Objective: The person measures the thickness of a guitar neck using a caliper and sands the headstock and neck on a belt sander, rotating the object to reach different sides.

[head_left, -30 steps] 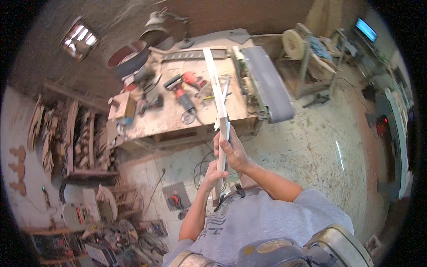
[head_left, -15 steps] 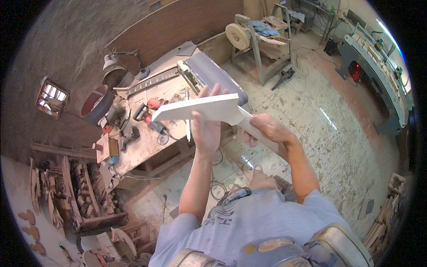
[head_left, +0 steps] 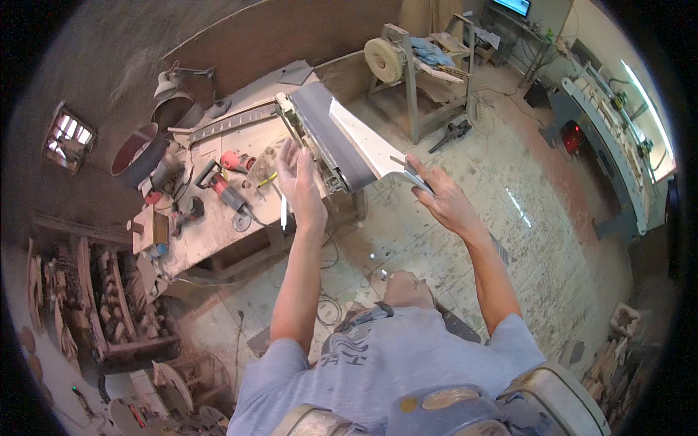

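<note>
My right hand [head_left: 442, 192] grips the narrow end of a long pale workpiece [head_left: 367, 142], blade-shaped and apparently wooden. Its wide part points up and to the left, overlapping the right side of the grey belt of a belt sander [head_left: 313, 109]; I cannot tell whether the two touch. My left hand [head_left: 302, 185] is raised just left of the sander's near end, fingers stretched out and holding nothing. A slim white stick-like thing [head_left: 283, 211] shows beside the left wrist.
On the dusty workbench [head_left: 196, 251] lie a red and black power tool [head_left: 222, 187], a drill [head_left: 187, 213] and a desk lamp [head_left: 169, 86]. A wooden stand with a round wheel [head_left: 384, 59] stands beyond. Wood scraps fill a rack [head_left: 138, 352] at lower left. Cables cross the floor.
My left hand has let go of the workpiece and moved left. My right hand has turned the piece, so its wide part now points away from me over the sander.
</note>
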`<state>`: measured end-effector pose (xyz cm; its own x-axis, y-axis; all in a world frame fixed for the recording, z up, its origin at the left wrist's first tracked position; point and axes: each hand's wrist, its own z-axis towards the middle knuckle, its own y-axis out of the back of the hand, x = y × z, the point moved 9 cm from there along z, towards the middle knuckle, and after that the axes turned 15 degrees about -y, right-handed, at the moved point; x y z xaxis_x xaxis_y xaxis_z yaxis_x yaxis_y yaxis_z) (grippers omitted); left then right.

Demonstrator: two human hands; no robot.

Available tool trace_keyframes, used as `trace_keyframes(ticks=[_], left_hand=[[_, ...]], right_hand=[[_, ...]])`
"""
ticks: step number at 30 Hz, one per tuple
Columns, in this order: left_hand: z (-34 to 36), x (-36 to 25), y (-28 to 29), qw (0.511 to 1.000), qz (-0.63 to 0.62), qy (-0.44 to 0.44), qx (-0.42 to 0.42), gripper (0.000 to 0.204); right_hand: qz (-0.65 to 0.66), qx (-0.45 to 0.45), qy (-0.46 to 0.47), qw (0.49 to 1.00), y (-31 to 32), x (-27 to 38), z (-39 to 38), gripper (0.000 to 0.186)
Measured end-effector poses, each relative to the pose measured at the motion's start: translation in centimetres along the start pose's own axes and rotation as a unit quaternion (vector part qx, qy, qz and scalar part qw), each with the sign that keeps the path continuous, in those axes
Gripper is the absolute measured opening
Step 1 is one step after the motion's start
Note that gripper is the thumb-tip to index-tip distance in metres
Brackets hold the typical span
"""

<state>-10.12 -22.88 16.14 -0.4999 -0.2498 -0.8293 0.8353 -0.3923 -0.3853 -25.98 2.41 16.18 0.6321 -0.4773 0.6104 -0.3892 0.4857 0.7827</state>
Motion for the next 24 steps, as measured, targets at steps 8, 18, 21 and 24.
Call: trace_keyframes(ticks=[8,18,21,24], left_hand=[[7.3,6.2,-6.6,0.873,0.322,-0.185,0.316,0.030],[10.5,14.7,-12.1,0.767,0.432,-0.236,0.412,0.030],[10.4,16.0,-14.8,0.766,0.387,-0.218,0.465,0.026],[10.2,18.9,-16.2,0.761,0.324,-0.144,0.542,0.038]], right_hand=[[-0.193,-0.070,0.085,0.975,-4.0,-3.8,8.5,0.090],[-0.177,-0.036,0.096,0.979,-7.6,-5.0,14.0,0.093],[-0.204,-0.016,0.067,0.976,-7.7,-5.3,14.9,0.092],[-0.217,-0.008,0.061,0.974,-7.8,-4.8,15.1,0.091]])
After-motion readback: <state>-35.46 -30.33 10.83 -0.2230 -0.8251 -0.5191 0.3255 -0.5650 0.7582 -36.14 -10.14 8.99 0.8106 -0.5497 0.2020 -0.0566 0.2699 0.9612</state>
